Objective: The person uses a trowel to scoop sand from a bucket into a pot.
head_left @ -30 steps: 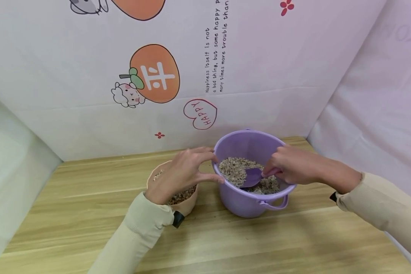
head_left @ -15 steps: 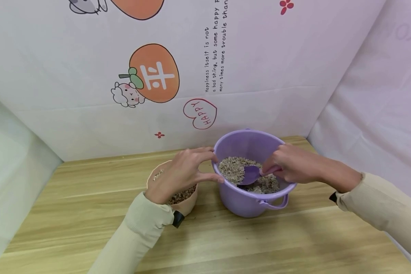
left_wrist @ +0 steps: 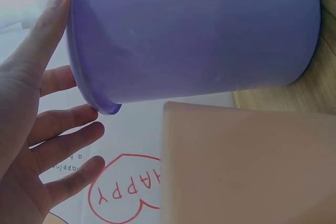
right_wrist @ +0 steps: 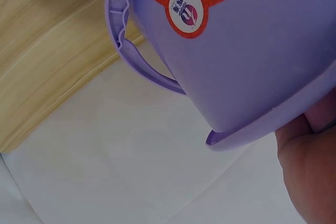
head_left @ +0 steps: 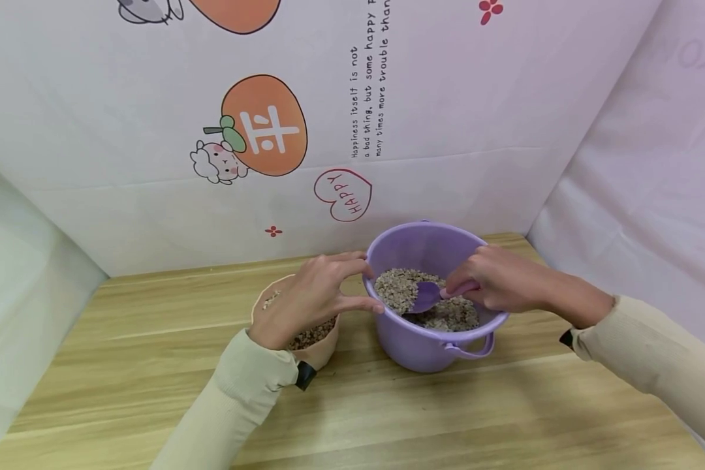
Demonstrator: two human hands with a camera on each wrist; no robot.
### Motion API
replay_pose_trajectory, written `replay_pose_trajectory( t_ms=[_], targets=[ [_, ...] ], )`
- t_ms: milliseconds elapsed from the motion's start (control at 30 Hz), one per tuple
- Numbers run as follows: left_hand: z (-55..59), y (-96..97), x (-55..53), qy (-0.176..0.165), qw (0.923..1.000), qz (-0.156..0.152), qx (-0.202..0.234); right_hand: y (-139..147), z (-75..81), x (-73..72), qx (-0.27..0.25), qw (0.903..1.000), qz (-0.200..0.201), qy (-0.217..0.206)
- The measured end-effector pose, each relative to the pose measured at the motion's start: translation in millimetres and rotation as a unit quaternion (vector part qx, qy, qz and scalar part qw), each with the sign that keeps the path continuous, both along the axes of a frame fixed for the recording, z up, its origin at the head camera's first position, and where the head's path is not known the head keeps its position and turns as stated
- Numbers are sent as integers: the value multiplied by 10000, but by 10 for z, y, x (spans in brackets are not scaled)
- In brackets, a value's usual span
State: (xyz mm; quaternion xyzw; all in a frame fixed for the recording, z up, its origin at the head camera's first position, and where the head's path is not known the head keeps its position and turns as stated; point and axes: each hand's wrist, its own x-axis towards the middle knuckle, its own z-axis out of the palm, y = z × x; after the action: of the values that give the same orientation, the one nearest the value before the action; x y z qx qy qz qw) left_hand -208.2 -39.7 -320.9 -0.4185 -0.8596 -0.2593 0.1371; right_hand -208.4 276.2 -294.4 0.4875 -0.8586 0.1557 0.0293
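I have the right hand over the purple bucket, fingers clenched round the scoop amid its granules. Left of the bucket, the left hand arches across the peach pot, fingers spread, touching the bucket's rim.

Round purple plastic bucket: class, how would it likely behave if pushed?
The round purple plastic bucket would probably slide before tipping, since small beige granules lie low inside. Its smooth wall may feel slippery; its flared rim seems stiff.
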Motion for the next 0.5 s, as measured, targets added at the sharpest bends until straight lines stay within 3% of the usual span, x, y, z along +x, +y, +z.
replay_pose_trajectory(
  t_ms=[500],
  targets=[
    [-1,8,-1,-52,10000,-37,42,1,-22,-8,-205,9997,-3,113]
  ],
)
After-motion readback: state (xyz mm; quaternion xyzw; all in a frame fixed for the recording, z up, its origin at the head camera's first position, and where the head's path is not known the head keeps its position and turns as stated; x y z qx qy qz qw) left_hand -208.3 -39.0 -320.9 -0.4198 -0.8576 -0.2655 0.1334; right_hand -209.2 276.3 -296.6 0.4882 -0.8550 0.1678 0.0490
